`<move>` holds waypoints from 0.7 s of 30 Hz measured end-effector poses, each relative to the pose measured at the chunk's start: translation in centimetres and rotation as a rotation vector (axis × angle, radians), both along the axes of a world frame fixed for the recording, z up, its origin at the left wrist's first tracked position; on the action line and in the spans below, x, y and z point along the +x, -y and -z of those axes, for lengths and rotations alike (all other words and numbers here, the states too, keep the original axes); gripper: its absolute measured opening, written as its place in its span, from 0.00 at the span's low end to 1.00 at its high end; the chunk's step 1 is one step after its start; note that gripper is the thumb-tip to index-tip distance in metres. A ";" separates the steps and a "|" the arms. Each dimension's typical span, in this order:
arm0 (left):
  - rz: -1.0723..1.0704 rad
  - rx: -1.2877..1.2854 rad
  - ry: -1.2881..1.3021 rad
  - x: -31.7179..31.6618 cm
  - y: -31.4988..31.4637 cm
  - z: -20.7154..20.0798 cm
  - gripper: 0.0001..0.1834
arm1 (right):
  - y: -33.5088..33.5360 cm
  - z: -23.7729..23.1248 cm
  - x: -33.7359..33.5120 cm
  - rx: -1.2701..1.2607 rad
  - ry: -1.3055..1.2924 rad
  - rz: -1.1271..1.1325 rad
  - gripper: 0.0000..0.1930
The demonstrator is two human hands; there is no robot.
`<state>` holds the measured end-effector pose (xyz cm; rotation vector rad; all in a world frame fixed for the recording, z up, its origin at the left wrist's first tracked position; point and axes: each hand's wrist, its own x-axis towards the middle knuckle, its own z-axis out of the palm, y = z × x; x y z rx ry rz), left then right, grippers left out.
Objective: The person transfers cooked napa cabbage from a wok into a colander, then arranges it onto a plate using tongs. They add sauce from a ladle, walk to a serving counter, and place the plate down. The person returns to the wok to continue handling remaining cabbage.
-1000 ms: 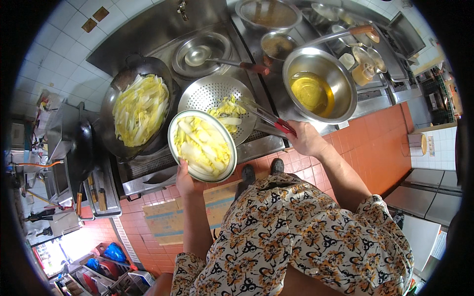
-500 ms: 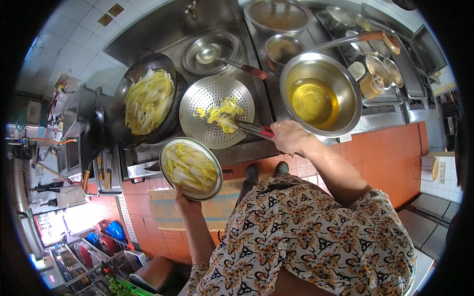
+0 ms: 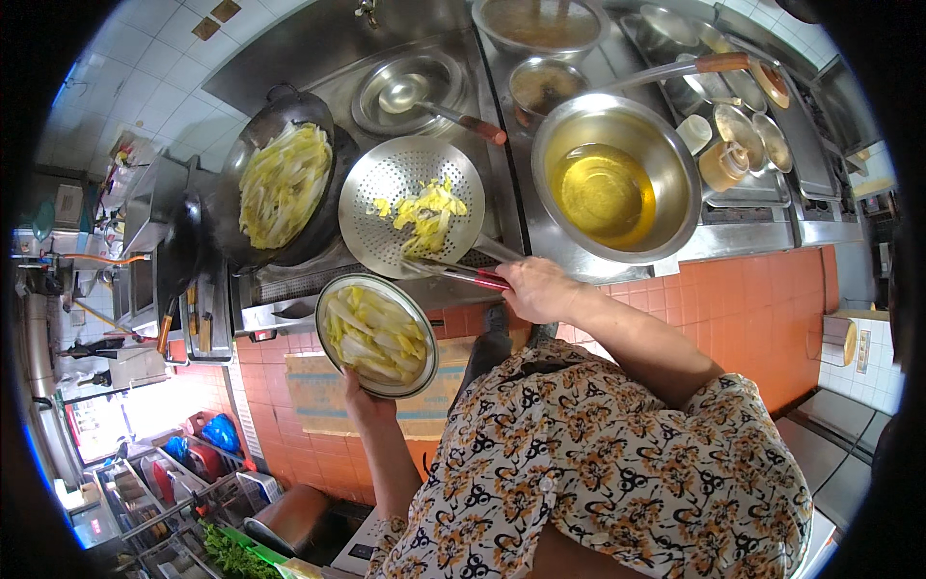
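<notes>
Wok (image 3: 271, 118), plate (image 3: 391, 389) and strainer (image 3: 370, 176) hold cabbage (image 3: 363, 335); a bowl (image 3: 667, 164), yellow liquid (image 3: 600, 198).

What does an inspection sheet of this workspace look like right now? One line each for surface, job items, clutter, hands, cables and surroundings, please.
Surface: steel worktop, crowded with cookware.
Job items: plate of pale yellow-green leaves; perforated strainer with a smaller heap; wok holding more leaves.
Clutter: ladle with its scoop over a round steel vessel; steel bowl of yellow liquid.
Hands: left hand holds the plate; right hand grips red-handled tongs, tips at the strainer's near edge, contact unclear.
Cables: orange line at far left; hose or cord, cannot tell.
Surroundings: orange-red tiled floor, cardboard sheet on it; white wall tiles.
</notes>
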<state>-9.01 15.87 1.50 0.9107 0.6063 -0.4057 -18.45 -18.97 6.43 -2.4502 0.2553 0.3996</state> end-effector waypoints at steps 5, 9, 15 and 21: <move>0.051 0.052 0.000 1.5 0.3 0.0 0.30 | 0.3 1.0 -0.2 0.146 0.038 0.170 0.14; 0.073 0.008 0.022 2.5 1.2 1.0 0.30 | 3.1 -2.4 -0.6 0.439 -0.155 0.380 0.14; 0.107 -0.029 -0.023 4.9 2.7 1.2 0.27 | 4.2 -2.7 -1.4 1.001 -0.244 0.755 0.12; 0.171 -0.122 0.051 7.0 3.1 5.9 0.24 | 2.8 -6.9 -1.3 1.030 -0.128 0.781 0.10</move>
